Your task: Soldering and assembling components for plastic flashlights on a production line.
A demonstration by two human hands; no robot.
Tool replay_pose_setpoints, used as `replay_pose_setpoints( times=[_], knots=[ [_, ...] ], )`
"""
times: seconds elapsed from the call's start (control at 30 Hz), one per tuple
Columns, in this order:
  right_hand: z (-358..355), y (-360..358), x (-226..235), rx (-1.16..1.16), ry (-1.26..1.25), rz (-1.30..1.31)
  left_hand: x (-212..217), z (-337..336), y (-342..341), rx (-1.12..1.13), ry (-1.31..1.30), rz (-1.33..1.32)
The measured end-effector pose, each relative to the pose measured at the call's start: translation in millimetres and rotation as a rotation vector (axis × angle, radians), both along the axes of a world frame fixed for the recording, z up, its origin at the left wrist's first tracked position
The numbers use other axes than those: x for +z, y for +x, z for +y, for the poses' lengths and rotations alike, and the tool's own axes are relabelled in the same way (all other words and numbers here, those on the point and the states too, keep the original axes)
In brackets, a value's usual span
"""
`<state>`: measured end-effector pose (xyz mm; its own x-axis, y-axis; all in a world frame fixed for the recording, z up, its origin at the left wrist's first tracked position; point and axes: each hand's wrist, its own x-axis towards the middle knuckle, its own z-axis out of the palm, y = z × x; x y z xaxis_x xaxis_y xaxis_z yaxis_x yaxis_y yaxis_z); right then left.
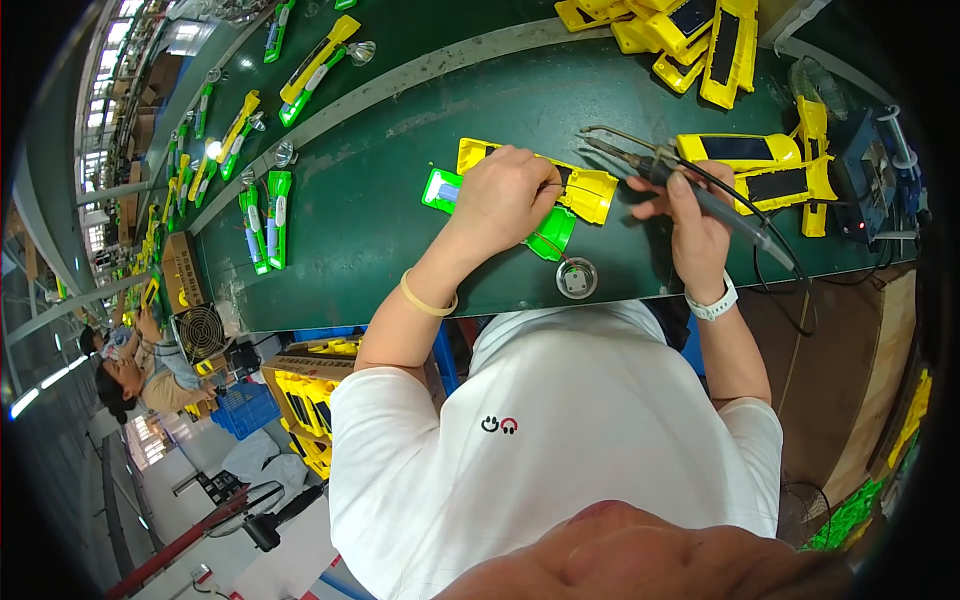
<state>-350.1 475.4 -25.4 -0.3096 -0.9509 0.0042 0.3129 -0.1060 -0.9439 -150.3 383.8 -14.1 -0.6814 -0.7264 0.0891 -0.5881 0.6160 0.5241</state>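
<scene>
My left hand is closed over a yellow flashlight shell, its fingers curled at the shell's middle and partly hidden. Under that hand lies a green flashlight shell with a blue cylindrical battery in its left end. Thin wires run from the green shell to a round lamp head near the table's front edge. Raised to the right of these parts, my right hand grips a soldering iron by its dark handle. The iron's tip points left, above and apart from the yellow shell.
Yellow shells with dark panels lie at the right, beside a blue soldering station. A yellow pile sits at the back. Green shells rest at left, and a metal rail crosses the green table. A co-worker is at far left.
</scene>
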Motion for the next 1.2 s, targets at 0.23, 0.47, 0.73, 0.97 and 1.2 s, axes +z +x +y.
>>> replay_pose_setpoints(
  times=[0.23,0.47,0.73,0.97,1.2],
  knots=[
    [-22,15,-7,0.061,0.098,-0.086,-2,0,1,0.015,-0.002,-0.010],
    [-21,17,-12,0.038,0.061,-0.132,2,0,3,0.022,0.052,-0.059],
    [-20,18,-10,0.027,0.056,-0.094,16,9,1,0.158,-0.016,0.010],
    [-20,16,-13,0.026,0.060,-0.067,39,5,35,0.380,0.694,0.510],
    [-20,12,-15,-0.033,0.025,0.118,45,10,17,0.048,0.253,0.246]
  ],
)
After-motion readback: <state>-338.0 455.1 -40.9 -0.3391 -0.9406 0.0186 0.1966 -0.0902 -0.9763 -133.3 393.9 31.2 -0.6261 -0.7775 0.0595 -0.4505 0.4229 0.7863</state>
